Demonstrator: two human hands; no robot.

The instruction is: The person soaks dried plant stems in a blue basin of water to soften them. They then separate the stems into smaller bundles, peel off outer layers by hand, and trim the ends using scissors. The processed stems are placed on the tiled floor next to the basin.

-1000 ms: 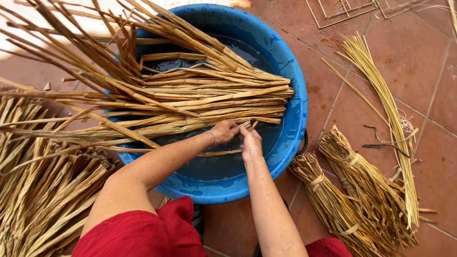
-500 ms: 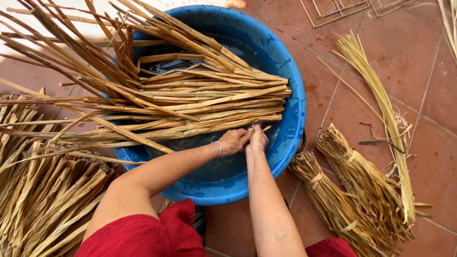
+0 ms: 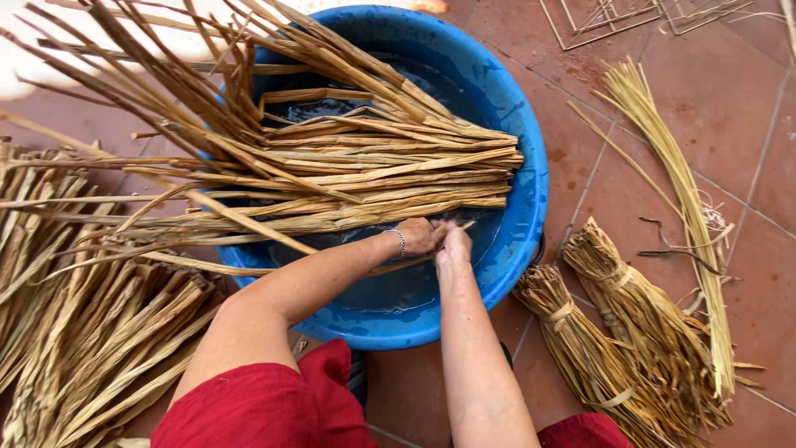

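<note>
A big blue plastic tub (image 3: 522, 124) holds water and a heap of long dried reed leaves (image 3: 373, 170) that stick out over its left rim. My left hand (image 3: 419, 236) and my right hand (image 3: 454, 245) meet side by side inside the tub at the near edge of the heap. Both close on the ends of a few leaves just above the water. A thin bracelet circles my left wrist. The fingertips are hidden among the leaves.
A loose pile of dry leaves (image 3: 75, 332) lies on the tiled floor to the left. Two tied bundles (image 3: 613, 340) and a long pale sheaf (image 3: 680, 182) lie to the right. Thin stick frames (image 3: 613, 21) rest at the top right.
My two hands have shifted slightly right and nearer along the edge of the heap, staying closed on the leaf ends. The view has tilted a little.
</note>
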